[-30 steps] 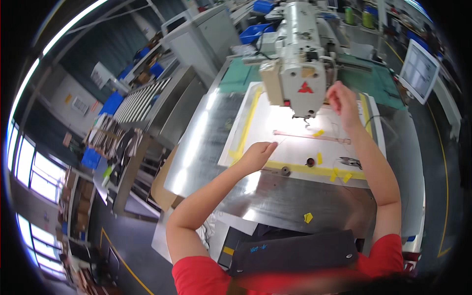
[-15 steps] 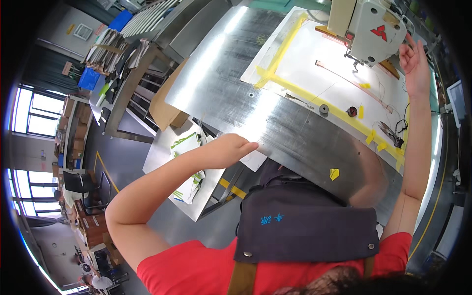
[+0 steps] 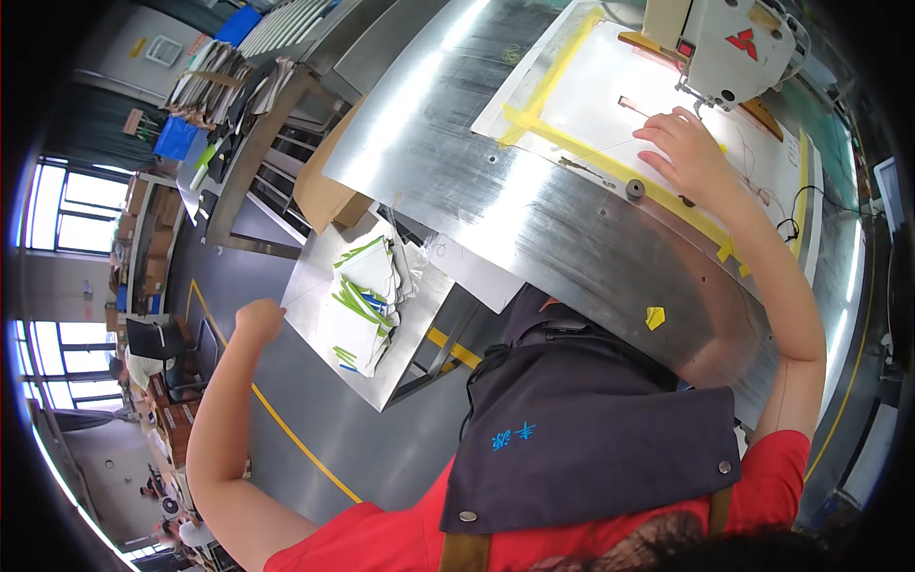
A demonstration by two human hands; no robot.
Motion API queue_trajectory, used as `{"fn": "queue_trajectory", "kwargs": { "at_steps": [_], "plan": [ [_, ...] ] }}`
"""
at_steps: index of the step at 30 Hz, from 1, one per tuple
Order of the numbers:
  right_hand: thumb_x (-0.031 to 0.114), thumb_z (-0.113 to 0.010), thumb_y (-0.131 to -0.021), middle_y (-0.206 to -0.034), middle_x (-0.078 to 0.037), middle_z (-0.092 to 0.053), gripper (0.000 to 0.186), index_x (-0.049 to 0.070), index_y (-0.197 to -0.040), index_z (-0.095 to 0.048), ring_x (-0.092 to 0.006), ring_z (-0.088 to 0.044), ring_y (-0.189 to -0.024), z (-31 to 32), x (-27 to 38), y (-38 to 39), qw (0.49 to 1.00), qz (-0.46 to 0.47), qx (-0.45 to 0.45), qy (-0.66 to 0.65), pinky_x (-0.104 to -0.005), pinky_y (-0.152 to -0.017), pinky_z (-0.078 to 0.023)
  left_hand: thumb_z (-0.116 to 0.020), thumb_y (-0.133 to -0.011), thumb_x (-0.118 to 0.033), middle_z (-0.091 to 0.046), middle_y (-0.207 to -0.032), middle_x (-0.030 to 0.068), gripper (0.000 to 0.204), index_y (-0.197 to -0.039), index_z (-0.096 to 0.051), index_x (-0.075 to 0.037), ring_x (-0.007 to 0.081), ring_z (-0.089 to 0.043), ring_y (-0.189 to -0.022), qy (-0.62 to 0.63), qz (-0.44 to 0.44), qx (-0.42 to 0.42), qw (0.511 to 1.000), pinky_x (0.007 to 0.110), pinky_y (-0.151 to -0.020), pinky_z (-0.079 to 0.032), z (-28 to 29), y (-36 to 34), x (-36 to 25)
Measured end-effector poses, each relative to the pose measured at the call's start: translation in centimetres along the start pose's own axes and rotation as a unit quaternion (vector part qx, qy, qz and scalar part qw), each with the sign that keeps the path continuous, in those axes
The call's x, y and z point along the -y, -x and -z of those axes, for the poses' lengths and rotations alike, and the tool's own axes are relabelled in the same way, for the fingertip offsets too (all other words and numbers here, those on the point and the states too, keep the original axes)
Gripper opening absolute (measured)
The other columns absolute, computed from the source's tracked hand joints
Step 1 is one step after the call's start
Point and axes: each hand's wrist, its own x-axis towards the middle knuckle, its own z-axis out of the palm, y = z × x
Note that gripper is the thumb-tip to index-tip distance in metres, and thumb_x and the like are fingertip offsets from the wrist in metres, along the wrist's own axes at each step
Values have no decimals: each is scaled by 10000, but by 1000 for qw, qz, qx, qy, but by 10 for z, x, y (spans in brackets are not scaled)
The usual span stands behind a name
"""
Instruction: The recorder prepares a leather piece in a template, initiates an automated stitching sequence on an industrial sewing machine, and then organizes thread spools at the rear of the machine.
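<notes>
Swings the left hand (image 3: 259,319) away from the near edge of the steel table (image 3: 534,219), out toward 9 o'clock, past the far corner of the low metal side tray (image 3: 319,276). Brings the right hand (image 3: 688,153) in from the side of the sewing machine head (image 3: 729,43) onto the white panel (image 3: 596,100) at 1 o'clock.

Left hand: curled into a loose fist, nothing visible inside it, hanging over the floor just beside the tray and clear of the stack of white pieces with green trim (image 3: 367,305) lying there at about 8 o'clock of centre. Right hand: fingers spread and laid flat on the white panel, fingertips just below the needle area; cannot tell whether anything is pinned under the palm. Yellow tape (image 3: 562,143) framing the panel; dark apron (image 3: 591,429) filling the 6 o'clock foreground.

Judged step: fetching a fresh piece from the stack while keeping the place at the machine. Not yet touching the stack. Next move calls for opening the fist, coming back toward 3 o'clock over the tray, and lifting only the top piece without fanning the rest, with the right hand kept flat.
</notes>
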Motion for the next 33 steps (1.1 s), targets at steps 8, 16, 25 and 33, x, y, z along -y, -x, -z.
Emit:
{"fn": "queue_trajectory", "kwargs": {
  "at_steps": [8,16,25,33],
  "plan": [
    [177,-561,-832,-583,-52,-456,266,9,-651,-462,-192,-433,-511,-6,1,-1,997,-66,-6,-48,-337,-498,-346,-379,-905,-394,-606,-1056,145,415,-978,-643,-83,291,-559,-1038,-29,101,-4,994,407,-830,-467,-50,-40,85],
    [118,-504,-861,-532,21,-365,294,8,-601,-418,-49,-297,-513,25,107,-38,881,-166,-102,-431,-247,-453,-280,-440,-900,-215,-588,-915,151,247,-958,-554,-3,293,-561,-886,332,-237,-341,847,342,-769,-426,129,2,-97],
    [19,-496,-788,-582,-27,-464,141,-14,-652,-483,-101,-412,-525,70,186,-73,882,101,-130,-442,-266,-488,-340,-575,-774,-207,-576,-1107,88,317,-1080,-561,-122,266,-547,-994,132,-780,-486,373,342,-823,-459,264,94,-259],
    [200,-544,-850,-914,-73,-566,263,12,-1034,-529,-167,-515,-919,16,116,-76,921,-52,-70,-380,-285,-833,-398,-495,-879,-261,-536,-623,148,287,-695,-534,-44,339,-539,-644,348,-542,-242,726,401,-568,-429,176,63,-210]
  ]
}}
